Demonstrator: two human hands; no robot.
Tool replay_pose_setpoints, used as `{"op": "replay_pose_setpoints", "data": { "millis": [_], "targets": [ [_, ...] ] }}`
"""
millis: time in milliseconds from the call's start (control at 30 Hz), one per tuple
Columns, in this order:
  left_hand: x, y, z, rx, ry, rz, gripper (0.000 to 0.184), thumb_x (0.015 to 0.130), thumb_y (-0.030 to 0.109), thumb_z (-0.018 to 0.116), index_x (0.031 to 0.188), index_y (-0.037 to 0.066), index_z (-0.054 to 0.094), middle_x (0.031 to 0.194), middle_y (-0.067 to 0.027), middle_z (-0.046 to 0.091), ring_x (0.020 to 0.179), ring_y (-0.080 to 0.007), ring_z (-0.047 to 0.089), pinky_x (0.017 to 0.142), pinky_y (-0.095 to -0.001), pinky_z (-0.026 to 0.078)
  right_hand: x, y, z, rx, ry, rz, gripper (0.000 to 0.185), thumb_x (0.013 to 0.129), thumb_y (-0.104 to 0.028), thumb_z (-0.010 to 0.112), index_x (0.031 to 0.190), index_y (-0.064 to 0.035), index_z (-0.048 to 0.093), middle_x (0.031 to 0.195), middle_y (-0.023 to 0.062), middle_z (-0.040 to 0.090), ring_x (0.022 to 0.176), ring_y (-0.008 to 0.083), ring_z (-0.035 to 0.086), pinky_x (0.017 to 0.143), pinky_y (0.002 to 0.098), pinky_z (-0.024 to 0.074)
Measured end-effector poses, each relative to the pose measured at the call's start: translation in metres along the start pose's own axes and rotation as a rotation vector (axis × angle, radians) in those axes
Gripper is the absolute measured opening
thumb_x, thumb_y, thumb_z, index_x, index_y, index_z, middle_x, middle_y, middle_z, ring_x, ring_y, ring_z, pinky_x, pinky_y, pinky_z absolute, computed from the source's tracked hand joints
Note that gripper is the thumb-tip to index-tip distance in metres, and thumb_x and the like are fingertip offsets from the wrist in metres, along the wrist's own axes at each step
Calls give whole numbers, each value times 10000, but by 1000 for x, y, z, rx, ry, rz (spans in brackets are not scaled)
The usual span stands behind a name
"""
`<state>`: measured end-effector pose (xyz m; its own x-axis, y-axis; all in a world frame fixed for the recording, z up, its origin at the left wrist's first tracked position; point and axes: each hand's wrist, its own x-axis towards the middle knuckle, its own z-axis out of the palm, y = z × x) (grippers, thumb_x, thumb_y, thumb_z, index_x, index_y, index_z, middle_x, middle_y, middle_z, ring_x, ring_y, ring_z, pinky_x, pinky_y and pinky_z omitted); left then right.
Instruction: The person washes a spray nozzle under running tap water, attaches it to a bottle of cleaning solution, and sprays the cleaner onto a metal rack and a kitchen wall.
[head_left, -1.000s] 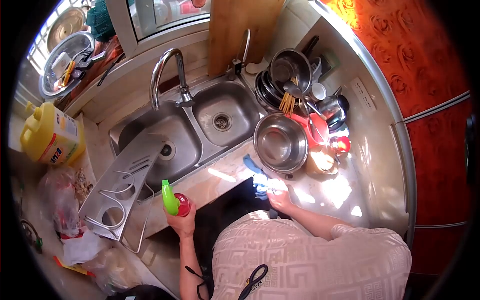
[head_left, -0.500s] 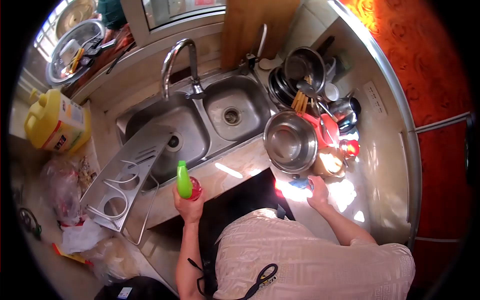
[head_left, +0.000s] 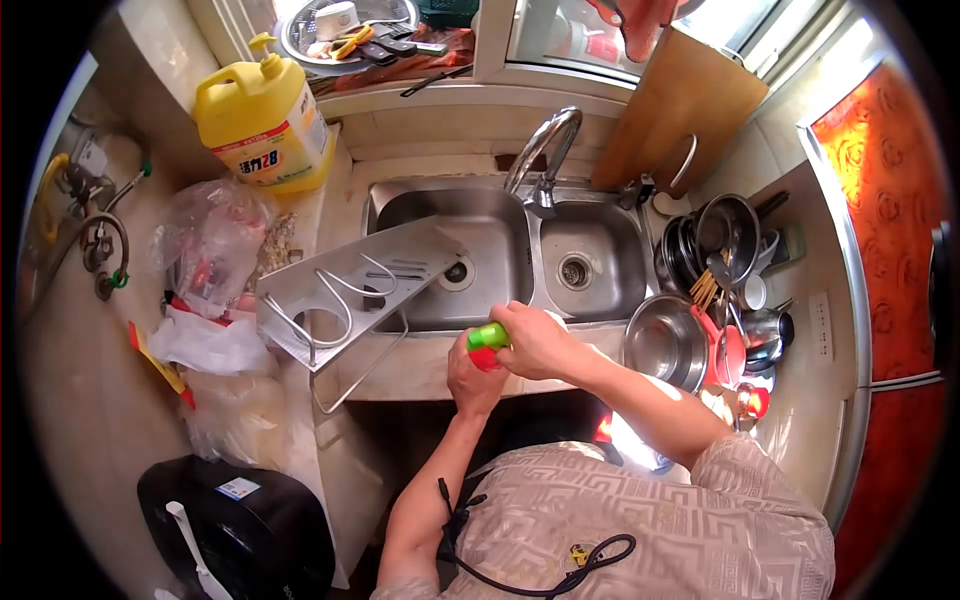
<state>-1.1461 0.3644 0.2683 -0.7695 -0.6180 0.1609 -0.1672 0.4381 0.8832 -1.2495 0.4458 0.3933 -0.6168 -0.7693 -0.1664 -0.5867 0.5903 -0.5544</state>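
Note:
My left hand [head_left: 474,385] is closed around a red bottle [head_left: 484,358] in front of the sink. The bottle's green top [head_left: 487,337] points to the left, and my right hand [head_left: 535,343] grips its right end. Most of the bottle is hidden by my fingers. Behind my hands is a steel double sink [head_left: 533,262]. A metal rack [head_left: 355,290] with white wire loops leans tilted from the left counter into the left basin, its far end near the drain.
A chrome faucet [head_left: 545,165] arches over the sink. Stacked pans and a steel bowl [head_left: 665,340] crowd the right counter. A yellow jug [head_left: 265,125], plastic bags [head_left: 215,240] and a black bin [head_left: 240,525] are on the left. A wooden board [head_left: 680,110] leans behind.
My right hand has left the blue thing on the right counter and come to the bottle's green top. The top has tipped from upright to sideways. My view has turned left.

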Motion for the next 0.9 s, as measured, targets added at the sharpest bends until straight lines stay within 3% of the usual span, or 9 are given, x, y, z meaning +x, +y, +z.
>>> {"op": "replay_pose_setpoints", "data": {
  "millis": [200,400,533,567,600,667,700,833,900],
  "targets": [
    [-1,-1,4,-75,-81,11,686,625,231,848,1200,56,517,1100,-148,614,1025,-342,595,877,-412,493,-1,-8,-14,-164,-53,53,379,686,-196,731,1012,-64,589,969,155,573,894,370,604,766,453,500],
    [2,0,6,-138,-297,31,645,648,200,843,1198,92,523,1084,-130,628,997,-311,619,836,-375,507,5,24,-13,-288,-226,-462,346,644,-113,736,965,-86,610,950,102,561,1008,327,569,779,431,481],
    [-1,-6,18,-194,-315,36,643,651,215,848,1192,93,524,1080,-125,630,1009,-312,617,839,-376,506,-7,26,-43,-32,-349,-324,603,666,-34,681,1250,-34,528,1116,165,567,1146,353,509,949,406,457],
    [-2,-8,18,-195,-314,35,643,651,215,848,1192,93,524,1080,-125,630,1009,-312,617,839,-376,506,-3,27,-46,148,-341,-231,663,724,-57,653,1349,-9,435,1239,219,519,1192,367,494,987,385,448],
    [-4,-9,18,-181,-298,47,641,650,212,848,1192,91,527,1079,-124,631,1006,-311,618,838,-376,506,2,25,-45,154,-157,-129,501,844,-256,627,1239,33,520,1111,248,602,1035,375,599,880,394,501],
    [-6,-10,21,-170,-282,56,639,649,209,847,1191,89,531,1077,-123,632,1004,-310,619,838,-376,507,12,9,-41,-96,-249,322,553,873,-433,557,1077,79,608,846,278,647,817,412,653,727,437,529],
    [-7,-10,23,-176,-252,74,639,646,212,847,1188,87,534,1078,-124,632,1006,-310,619,840,-378,507,8,4,-29,-238,-214,287,659,881,-562,508,892,83,644,681,256,632,681,427,651,642,457,525],
    [-6,-17,22,-140,-308,43,692,640,248,838,1222,85,500,1127,-126,608,1055,-325,588,883,-409,495,7,2,-18,-289,-355,154,354,779,-323,657,891,13,650,779,237,656,737,396,664,667,442,525],
    [-5,-20,21,-131,-323,22,697,639,250,840,1223,86,496,1130,-127,604,1062,-325,585,887,-411,494,4,12,-8,-320,-287,-141,304,692,-168,704,966,-48,647,890,173,651,840,354,652,732,412,511]
  ]
}}
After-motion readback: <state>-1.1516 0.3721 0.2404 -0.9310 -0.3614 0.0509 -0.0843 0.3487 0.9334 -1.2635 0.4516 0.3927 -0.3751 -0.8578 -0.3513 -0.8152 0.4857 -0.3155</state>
